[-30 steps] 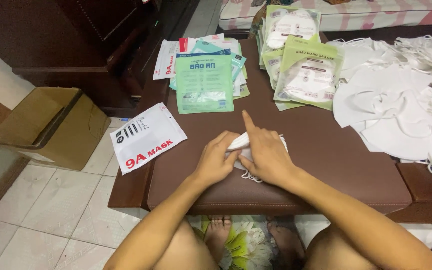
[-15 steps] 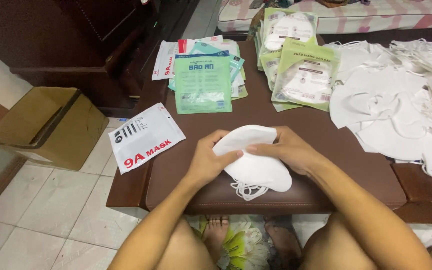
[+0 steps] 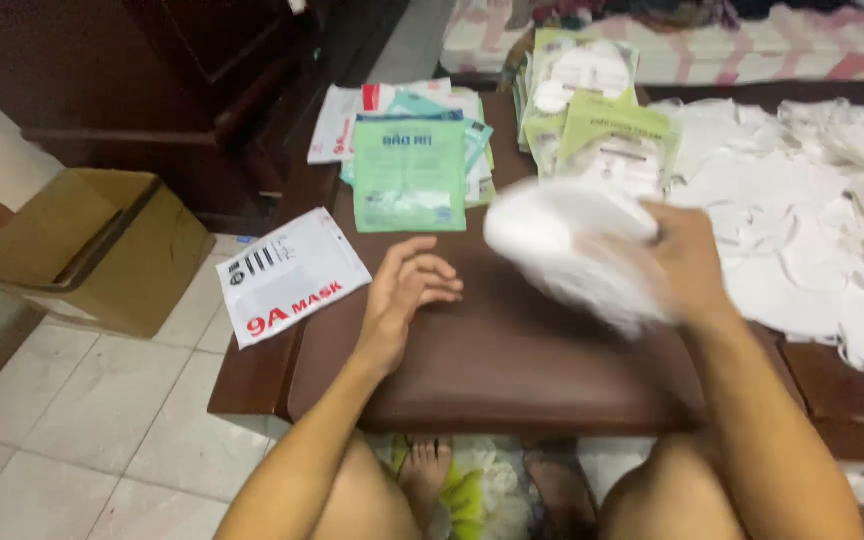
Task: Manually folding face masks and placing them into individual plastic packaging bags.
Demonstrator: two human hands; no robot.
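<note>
My right hand grips a white face mask and holds it in the air above the brown padded bench; the mask is blurred with motion. My left hand rests flat on the bench with its fingers spread and nothing in it. A white mask packet lies just left of that hand at the bench's corner. A green packet lies beyond it on a stack of packets.
A heap of loose white masks covers the right side. Light green packed masks are stacked at the back. An open cardboard box stands on the tiled floor to the left, beside dark wooden furniture.
Both hands were pressing the mask on the bench, then lifted it. Now the left hand has let go and lies flat while the right hand swings the mask up and to the right.
</note>
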